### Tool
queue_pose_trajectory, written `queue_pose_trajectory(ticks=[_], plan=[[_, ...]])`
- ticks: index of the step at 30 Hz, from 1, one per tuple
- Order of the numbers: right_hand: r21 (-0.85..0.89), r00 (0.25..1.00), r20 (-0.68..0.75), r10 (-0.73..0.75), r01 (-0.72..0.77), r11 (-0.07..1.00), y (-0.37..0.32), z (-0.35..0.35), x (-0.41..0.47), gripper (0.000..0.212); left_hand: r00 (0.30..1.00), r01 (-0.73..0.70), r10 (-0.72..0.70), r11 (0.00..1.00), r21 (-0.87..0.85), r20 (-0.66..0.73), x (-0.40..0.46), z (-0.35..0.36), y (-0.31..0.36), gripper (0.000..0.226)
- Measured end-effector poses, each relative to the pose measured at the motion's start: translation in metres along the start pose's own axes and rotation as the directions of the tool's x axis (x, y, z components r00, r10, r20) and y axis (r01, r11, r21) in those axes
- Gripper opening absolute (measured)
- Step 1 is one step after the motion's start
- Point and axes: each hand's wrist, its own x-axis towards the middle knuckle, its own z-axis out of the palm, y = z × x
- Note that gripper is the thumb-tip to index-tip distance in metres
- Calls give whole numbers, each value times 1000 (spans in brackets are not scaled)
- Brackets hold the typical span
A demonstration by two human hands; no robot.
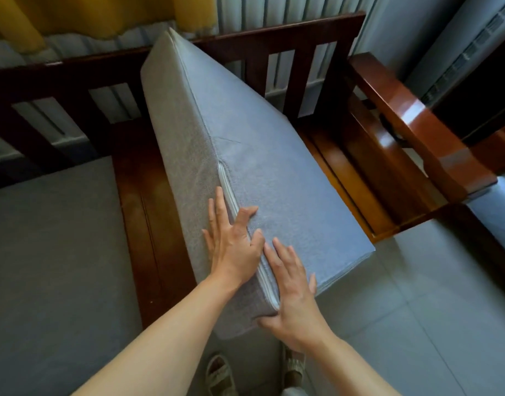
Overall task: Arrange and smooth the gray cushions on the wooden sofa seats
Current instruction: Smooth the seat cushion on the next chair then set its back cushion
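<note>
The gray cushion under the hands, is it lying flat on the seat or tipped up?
Tipped up: the gray cushion stands on one long edge, bare wooden seat visible beside it.

The cushion (245,155) is matt, finely woven gray cloth with what looks like a zip, the sofa (411,121) glossy varnished wood, the floor (434,295) smooth tile.

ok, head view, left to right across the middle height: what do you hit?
Flat gray cushion on the seat → bare wooden seat strip → tilted gray cushion, with both hands on its near end → bare wooden seat slats → glossy wooden armrest.
</note>
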Motion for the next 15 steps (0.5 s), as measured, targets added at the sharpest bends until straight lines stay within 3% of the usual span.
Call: queue_pose_trajectory(ticks=[7, 15], plan=[[19, 1000, -12, -9, 9, 1000, 5, 6, -2, 118, 998, -52, 50, 998, -26, -43, -5, 8, -9, 35], [-38, 997, -34, 72, -73, 997, 28, 22, 32, 115, 978, 125, -138, 988, 86, 157, 21, 35, -10, 36]])
